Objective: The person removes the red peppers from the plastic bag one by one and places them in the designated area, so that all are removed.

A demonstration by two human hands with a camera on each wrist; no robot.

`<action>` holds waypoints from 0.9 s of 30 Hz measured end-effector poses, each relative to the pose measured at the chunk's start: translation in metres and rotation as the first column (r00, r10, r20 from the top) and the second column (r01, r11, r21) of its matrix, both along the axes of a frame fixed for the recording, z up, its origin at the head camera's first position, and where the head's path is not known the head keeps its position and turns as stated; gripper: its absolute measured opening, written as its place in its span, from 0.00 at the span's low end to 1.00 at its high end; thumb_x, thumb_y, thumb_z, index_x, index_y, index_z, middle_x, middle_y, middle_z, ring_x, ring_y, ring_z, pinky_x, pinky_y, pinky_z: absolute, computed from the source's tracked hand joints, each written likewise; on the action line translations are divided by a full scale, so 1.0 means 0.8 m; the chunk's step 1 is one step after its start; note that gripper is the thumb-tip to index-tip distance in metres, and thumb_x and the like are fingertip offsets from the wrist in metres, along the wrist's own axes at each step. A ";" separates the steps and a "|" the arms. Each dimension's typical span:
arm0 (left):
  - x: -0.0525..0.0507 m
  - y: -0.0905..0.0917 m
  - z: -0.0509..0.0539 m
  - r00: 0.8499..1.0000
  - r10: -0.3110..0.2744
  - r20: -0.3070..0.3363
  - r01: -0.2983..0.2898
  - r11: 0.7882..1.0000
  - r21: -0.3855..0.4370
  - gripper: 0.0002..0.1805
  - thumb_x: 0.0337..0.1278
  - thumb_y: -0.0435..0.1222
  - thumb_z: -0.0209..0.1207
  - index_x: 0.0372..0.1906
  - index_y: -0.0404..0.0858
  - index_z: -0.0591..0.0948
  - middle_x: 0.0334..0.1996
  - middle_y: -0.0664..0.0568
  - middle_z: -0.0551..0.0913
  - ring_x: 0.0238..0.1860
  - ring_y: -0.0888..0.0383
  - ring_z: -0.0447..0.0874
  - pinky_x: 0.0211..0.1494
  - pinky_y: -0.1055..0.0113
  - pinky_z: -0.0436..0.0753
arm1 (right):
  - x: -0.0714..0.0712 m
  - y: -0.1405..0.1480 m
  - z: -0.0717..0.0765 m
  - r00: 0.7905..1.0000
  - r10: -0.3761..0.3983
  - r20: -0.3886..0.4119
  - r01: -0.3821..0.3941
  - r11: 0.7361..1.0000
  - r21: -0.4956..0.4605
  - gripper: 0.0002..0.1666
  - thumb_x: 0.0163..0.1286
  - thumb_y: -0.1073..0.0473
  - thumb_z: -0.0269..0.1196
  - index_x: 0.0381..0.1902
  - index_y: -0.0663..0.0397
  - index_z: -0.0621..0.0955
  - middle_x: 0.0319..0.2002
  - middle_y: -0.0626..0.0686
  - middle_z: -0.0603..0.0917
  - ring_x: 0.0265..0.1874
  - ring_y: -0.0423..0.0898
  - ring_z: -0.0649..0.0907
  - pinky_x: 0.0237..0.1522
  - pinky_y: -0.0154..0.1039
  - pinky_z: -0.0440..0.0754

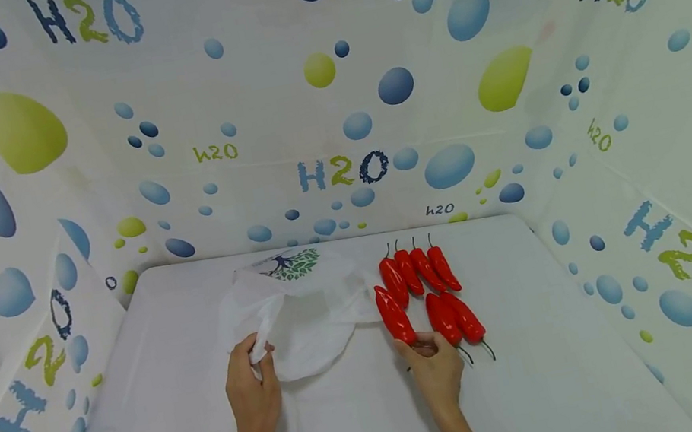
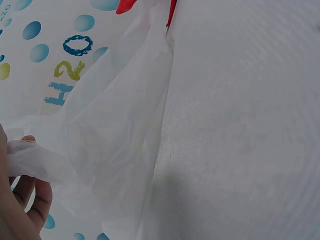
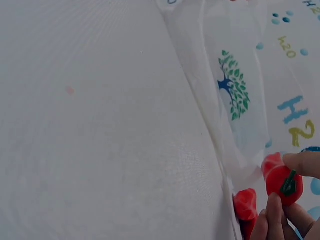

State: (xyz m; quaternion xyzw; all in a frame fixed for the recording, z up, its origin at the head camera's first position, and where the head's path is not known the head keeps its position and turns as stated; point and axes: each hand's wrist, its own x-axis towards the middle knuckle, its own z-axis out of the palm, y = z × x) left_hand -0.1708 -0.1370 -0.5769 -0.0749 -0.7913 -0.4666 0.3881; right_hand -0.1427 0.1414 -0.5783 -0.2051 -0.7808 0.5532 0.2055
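Observation:
A white plastic bag (image 1: 317,329) with a green-leaved tree print lies on the table, its mouth partly raised. My left hand (image 1: 252,394) pinches the near left edge of this bag, and the bunched film (image 2: 30,160) shows between thumb and fingers in the left wrist view. At the bag's right side, my right hand (image 1: 437,370) grips a red chili pepper (image 1: 394,315) by its stem end, tip pointing away from me. In the right wrist view the held pepper's green stem (image 3: 289,184) faces the camera. The bag's inside is mostly hidden.
Two red peppers (image 1: 454,316) lie just right of the held one, stems toward me. Several more (image 1: 421,268) form a row behind, stems away. The white table (image 1: 553,365) is bordered by a curtain (image 1: 268,90) printed with bubbles and "H2O".

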 end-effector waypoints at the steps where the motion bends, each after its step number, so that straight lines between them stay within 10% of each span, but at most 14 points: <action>1: 0.000 0.000 0.000 1.000 0.001 0.000 -0.001 1.000 -0.001 0.16 0.66 0.20 0.58 0.56 0.28 0.78 0.41 0.45 0.84 0.43 0.51 0.80 0.57 0.81 0.68 | 0.000 0.001 -0.001 1.000 -0.001 0.000 0.001 1.000 -0.004 0.23 0.57 0.48 0.81 0.44 0.52 0.86 0.34 0.49 0.87 0.33 0.48 0.84 0.30 0.37 0.84; 27: -0.001 0.000 -0.002 1.000 -0.007 0.023 0.007 1.000 0.011 0.16 0.66 0.20 0.58 0.57 0.28 0.78 0.42 0.45 0.84 0.44 0.52 0.80 0.56 0.80 0.69 | 0.010 0.037 -0.017 0.980 -0.195 0.037 0.190 0.976 0.109 0.22 0.58 0.46 0.80 0.40 0.57 0.89 0.31 0.53 0.90 0.32 0.49 0.86 0.29 0.38 0.80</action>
